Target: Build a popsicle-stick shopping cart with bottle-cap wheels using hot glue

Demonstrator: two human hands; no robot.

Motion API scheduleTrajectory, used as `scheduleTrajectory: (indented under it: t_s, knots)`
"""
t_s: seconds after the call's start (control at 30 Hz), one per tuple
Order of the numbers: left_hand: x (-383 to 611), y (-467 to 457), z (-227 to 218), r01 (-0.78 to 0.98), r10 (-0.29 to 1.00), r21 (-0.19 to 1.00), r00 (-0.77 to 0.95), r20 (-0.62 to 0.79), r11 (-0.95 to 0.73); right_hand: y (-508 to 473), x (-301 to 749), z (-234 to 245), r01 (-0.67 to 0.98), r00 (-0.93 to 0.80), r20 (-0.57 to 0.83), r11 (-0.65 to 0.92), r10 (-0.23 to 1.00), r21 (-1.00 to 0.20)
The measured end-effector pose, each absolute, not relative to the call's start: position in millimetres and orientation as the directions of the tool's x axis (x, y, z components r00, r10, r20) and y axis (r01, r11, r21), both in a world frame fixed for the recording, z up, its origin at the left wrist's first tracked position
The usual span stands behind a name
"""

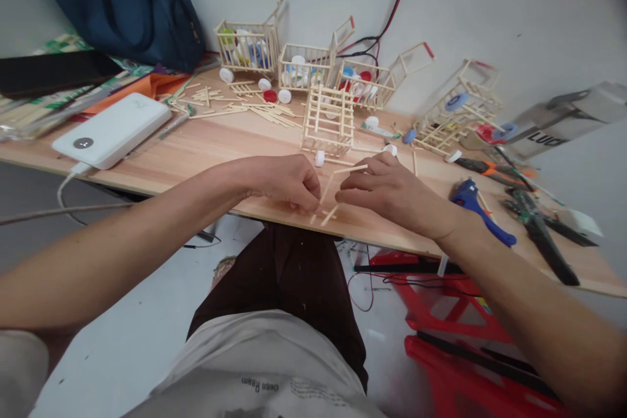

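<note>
My left hand (287, 181) and my right hand (386, 189) rest near the front edge of the wooden table (206, 144), both pinched on a small frame of thin wooden sticks (329, 199). The frame stands between the two hands, one stick rising up and across toward my right fingers. An unfinished stick cart (329, 121) with white bottle-cap wheels sits just behind the hands.
Several finished stick carts (249, 46) holding bottle caps line the wall. Loose sticks (264, 111) lie behind. A white power bank (112, 129) sits left, a dark blue bag (122, 3) back left. A blue glue gun (477, 206) and pliers (539, 235) lie right. Red stool (455, 326) below.
</note>
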State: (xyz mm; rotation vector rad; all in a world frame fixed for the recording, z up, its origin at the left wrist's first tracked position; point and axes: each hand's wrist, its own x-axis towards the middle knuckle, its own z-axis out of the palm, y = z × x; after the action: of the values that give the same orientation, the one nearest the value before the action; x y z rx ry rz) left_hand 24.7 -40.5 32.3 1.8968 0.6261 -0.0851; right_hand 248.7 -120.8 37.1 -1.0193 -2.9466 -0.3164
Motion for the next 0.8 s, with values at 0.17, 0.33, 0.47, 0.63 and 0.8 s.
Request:
scheduleTrajectory:
  t_s: [0.17, 0.33, 0.47, 0.63, 0.8]
  knots:
    - [24.2, -36.6, 27.7, 0.434, 0.356, 0.862, 0.874, -0.332, -0.262, -117.3, 248.1, 36.7, 0.604, -0.795, 0.100, 0.770, 0.598, 0.205]
    - [23.5, -37.7, 27.1, 0.435, 0.366, 0.869, 0.868, -0.334, -0.238, -115.8, 247.7, 32.6, 0.629, -0.778, 0.163, 0.756, 0.607, 0.183]
    - [23.9, -39.1, 28.6, 0.443, 0.378, 0.869, 0.860, -0.344, -0.218, -115.2, 247.1, 30.0, 0.631, -0.775, 0.194, 0.750, 0.601, 0.199]
    - [22.7, -35.0, 27.7, 0.440, 0.356, 0.877, 0.865, -0.354, -0.195, -114.2, 246.6, 29.5, 0.632, -0.775, 0.220, 0.739, 0.593, 0.233]
    - [21.9, -31.5, 28.4, 0.426, 0.307, 0.874, 0.885, -0.350, -0.233, -113.5, 246.2, 27.8, 0.632, -0.774, 0.222, 0.744, 0.593, 0.216]
